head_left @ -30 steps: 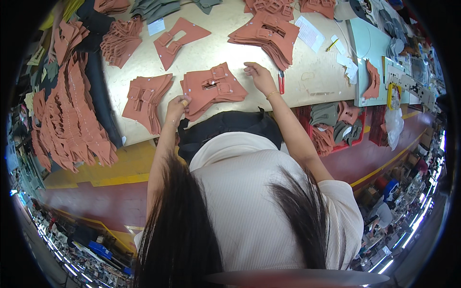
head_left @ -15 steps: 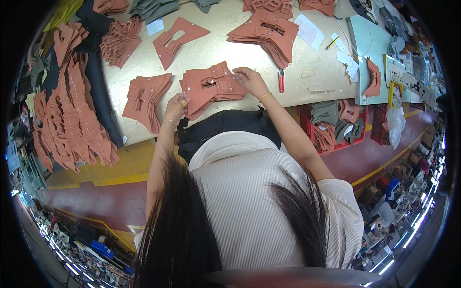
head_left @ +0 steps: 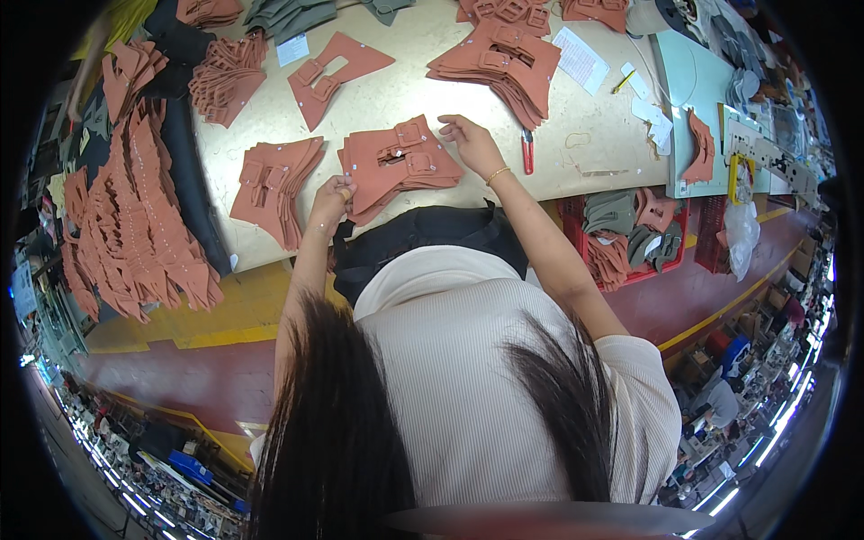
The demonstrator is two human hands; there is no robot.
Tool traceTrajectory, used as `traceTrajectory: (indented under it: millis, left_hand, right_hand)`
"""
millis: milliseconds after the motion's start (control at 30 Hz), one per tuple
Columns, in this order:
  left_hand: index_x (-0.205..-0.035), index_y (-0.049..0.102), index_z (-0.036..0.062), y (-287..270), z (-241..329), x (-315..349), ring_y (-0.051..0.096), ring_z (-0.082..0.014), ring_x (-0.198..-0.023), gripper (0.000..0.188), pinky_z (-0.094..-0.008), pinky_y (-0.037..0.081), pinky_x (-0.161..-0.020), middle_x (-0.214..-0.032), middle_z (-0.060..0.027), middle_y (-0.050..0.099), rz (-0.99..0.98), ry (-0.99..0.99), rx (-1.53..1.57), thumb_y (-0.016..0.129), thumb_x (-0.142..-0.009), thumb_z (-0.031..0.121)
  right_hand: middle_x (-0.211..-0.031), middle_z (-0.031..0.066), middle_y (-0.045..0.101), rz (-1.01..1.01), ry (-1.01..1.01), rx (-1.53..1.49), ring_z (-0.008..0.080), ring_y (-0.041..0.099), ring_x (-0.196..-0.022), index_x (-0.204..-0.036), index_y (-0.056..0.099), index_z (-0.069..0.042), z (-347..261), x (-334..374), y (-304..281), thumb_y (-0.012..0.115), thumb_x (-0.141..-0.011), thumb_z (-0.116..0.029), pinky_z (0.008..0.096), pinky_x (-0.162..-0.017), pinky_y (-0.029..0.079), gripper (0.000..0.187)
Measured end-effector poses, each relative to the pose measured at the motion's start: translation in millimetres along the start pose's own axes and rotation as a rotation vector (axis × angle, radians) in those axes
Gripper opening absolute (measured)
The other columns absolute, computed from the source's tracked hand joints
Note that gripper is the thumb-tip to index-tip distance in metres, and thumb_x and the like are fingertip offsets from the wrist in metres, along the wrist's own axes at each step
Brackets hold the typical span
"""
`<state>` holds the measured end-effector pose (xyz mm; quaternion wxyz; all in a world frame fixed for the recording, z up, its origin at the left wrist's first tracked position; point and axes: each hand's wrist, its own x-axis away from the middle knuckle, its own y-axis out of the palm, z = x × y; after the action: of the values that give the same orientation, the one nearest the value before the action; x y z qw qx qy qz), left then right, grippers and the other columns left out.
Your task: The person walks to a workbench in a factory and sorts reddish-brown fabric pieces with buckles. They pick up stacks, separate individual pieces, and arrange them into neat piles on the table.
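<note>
In front of me on the table lies a stack of rust-orange cut pieces (head_left: 369, 153), with a slot and square buckle-like frames on its top piece and small pale marks on it. My left hand (head_left: 331, 202) pinches the stack's lower left corner. Just off its upper right side hovers my right hand (head_left: 470, 144), fingers apart and holding nothing. A second stack of rust-orange pieces (head_left: 255, 198) lies to the left of my left hand. Farther back are a single rust-orange piece (head_left: 315, 101) and a thicker rust-orange stack (head_left: 531, 81).
A red-handled tool (head_left: 527, 155) lies right of my right hand. Paper sheets (head_left: 580, 59) and a yellow pen (head_left: 623, 82) are farther right. Heaped orange pieces (head_left: 135, 216) cover the left side. Below the table's right edge sits a red crate (head_left: 641, 273). Another person's arm (head_left: 84, 72) shows far left.
My right hand's fingers have spread a little and lifted away from the stack's edge. My left hand keeps its place. Another person's arm has appeared at the far upper left.
</note>
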<state>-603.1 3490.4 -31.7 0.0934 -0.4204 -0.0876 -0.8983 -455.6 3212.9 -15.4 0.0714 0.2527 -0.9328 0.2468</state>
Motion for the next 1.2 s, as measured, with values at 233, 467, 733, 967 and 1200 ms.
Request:
traceTrajectory:
  millis: [233,467,733,967,1200]
  left_hand:
    - [-0.108,0.052,0.0011,2.3,0.8,2.1,0.058,-0.0120,-0.074,0.017,-0.0260,0.046,-0.064,-0.090,-0.0060,0.060,0.034,0.005,0.039,0.055,-0.091,0.007]
    - [-0.109,0.052,0.0014,20.4,29.9,27.9,0.062,-0.0174,-0.080,0.018,-0.0301,0.051,-0.074,-0.094,-0.0082,0.061,-0.088,-0.010,0.309,0.055,-0.092,0.008]
    - [-0.117,0.053,0.0017,21.6,47.6,25.1,0.061,-0.0193,-0.089,0.024,-0.0302,0.050,-0.079,-0.103,-0.0094,0.061,-0.051,0.152,0.266,0.048,-0.096,0.013]
    - [-0.124,0.053,0.0012,-6.8,3.4,-0.1,0.057,-0.0149,-0.093,0.034,-0.0286,0.046,-0.078,-0.103,-0.0063,0.061,0.194,0.004,-0.097,0.049,-0.093,0.015]
    - [-0.124,0.057,0.0063,-18.5,-9.7,-1.9,0.055,-0.0168,-0.098,0.034,-0.0358,0.042,-0.086,-0.111,-0.0058,0.061,0.152,-0.036,-0.150,0.041,-0.097,0.021]
  right_hand:
    - [-0.097,0.0169,0.067,-0.004,-0.035,-0.047,0.0282,0.066,-0.088,-0.110,0.062,-0.004,-0.5,2.8,20.3,0.055,-0.087,-0.005,0.0334,-0.082,0.051,0.024]
    - [-0.111,0.0036,0.060,-0.067,-0.421,0.502,0.0275,0.052,-0.109,-0.111,0.064,-0.017,-28.0,27.2,47.4,0.064,-0.081,-0.023,0.0448,-0.090,0.042,0.030]
    - [-0.071,0.0153,0.064,-0.004,0.068,-0.032,0.0298,0.063,-0.072,-0.092,0.067,0.000,-20.5,-13.6,7.7,0.053,-0.092,-0.037,0.0366,-0.069,0.050,0.039]
    - [-0.086,0.0176,0.068,0.290,-0.107,-0.010,0.0284,0.065,-0.079,-0.112,0.061,-0.003,-27.5,-25.6,-65.9,0.051,-0.094,-0.030,0.0345,-0.074,0.049,0.035]
    - [-0.088,0.0201,0.067,0.317,-0.046,0.009,0.0316,0.065,-0.079,-0.115,0.060,-0.004,-45.5,-17.9,-59.4,0.048,-0.094,-0.023,0.0361,-0.073,0.049,0.031]
